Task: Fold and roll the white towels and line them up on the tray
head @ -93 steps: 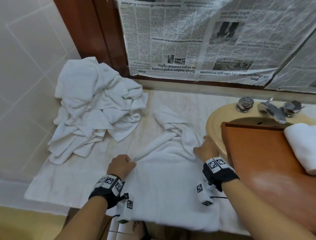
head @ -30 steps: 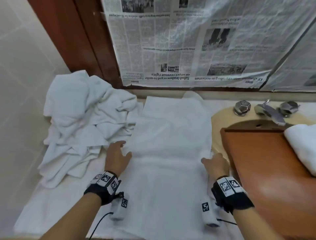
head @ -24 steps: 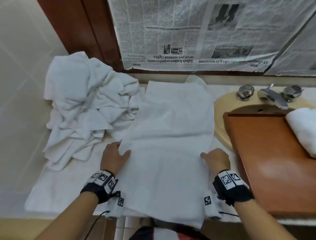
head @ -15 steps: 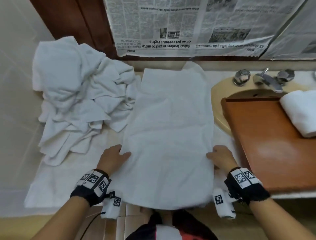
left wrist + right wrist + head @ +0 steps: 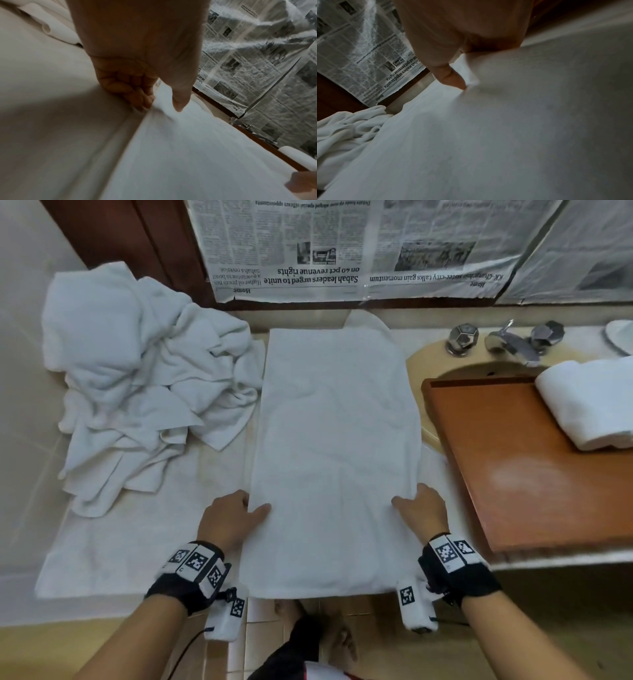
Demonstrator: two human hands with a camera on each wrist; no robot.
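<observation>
A white towel (image 5: pixel 334 453) lies spread lengthwise on the counter, its near end hanging over the front edge. My left hand (image 5: pixel 233 517) pinches its left edge, thumb on top and fingers curled under the cloth (image 5: pixel 154 121). My right hand (image 5: pixel 419 508) pinches the right edge the same way, thumb on the towel (image 5: pixel 471 121). A rolled white towel (image 5: pixel 585 402) lies at the far right of the wooden tray (image 5: pixel 513 474). A heap of crumpled white towels (image 5: pixel 144 381) sits at the left.
The tray rests over a yellow sink (image 5: pixel 431 361) with a chrome tap (image 5: pixel 507 342). Newspaper (image 5: pixel 342 248) covers the wall behind. Another flat white cloth (image 5: pixel 130 542) covers the counter under the towel. Tiled wall bounds the left side.
The bunched towel was opened out flat toward the wall. Over the last second both hands slid back along its side edges toward the counter front, drawing the towel nearer.
</observation>
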